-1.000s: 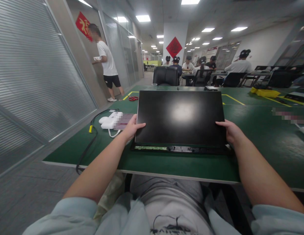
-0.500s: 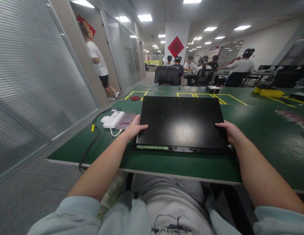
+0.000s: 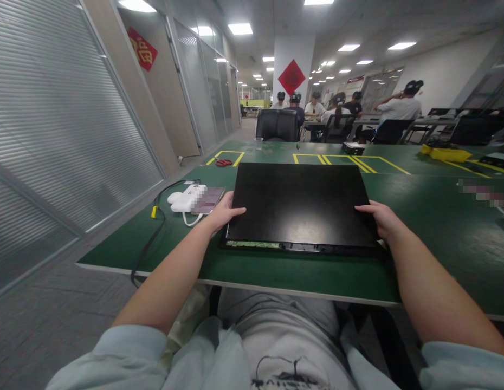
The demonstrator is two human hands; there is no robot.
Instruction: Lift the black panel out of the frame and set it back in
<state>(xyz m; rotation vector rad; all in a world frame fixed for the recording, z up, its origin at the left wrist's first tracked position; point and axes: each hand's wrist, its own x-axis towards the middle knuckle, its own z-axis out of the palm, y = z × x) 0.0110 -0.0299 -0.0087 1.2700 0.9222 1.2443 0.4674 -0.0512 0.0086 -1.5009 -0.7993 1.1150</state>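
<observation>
Large flat black rectangular panel (image 3: 301,203) lies at frame centre on the green-topped counter (image 3: 439,233), near its front edge; a strip of exposed circuit board and connectors runs along the panel's near edge. Left hand (image 3: 223,215) grips the panel's left edge, thumb on top, fingers curled under the side. Right hand (image 3: 378,218) grips the right edge likewise, thumb laid over the top face. Left of the panel: white charger block (image 3: 182,201) beside a dark phone (image 3: 208,200), black cable (image 3: 152,238) trailing off the counter. Red scissors (image 3: 223,162) lie farther back; seated people (image 3: 337,108) occupy the upper centre.
</observation>
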